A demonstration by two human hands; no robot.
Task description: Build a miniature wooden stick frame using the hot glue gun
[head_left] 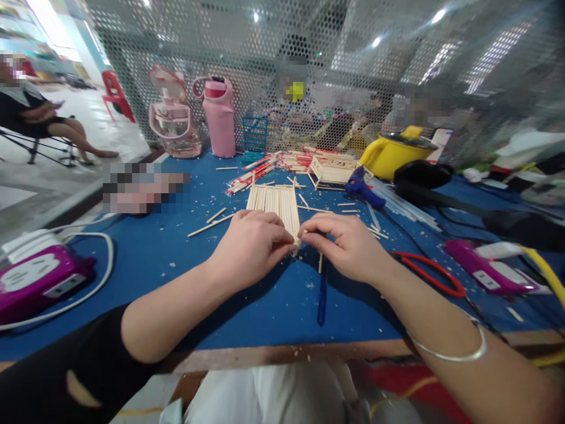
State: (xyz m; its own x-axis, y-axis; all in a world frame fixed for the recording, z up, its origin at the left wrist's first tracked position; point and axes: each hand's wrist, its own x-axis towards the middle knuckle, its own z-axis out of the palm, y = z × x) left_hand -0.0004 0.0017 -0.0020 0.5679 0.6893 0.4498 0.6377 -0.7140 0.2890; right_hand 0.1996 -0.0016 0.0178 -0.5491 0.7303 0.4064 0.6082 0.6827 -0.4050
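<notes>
A flat panel of pale wooden sticks point(276, 203) glued side by side lies on the blue table cover point(154, 253). My left hand point(249, 247) rests on its near left corner with the fingers curled and pinching the panel's near edge. My right hand point(348, 244) meets it from the right, fingers pinched on the same near corner of the panel. A thin loose stick point(320, 263) pokes out below my right hand. A blue pen-like tool point(322, 297) lies on the cover under my right wrist.
Loose sticks point(212, 224) and a stick frame point(331, 171) lie behind the panel, beside a blue glue gun point(362, 188). Red scissors point(435, 274) sit right. Pink bottles point(219, 115), a yellow pot point(392, 154), a magenta power strip point(39, 280) and a mesh screen surround them.
</notes>
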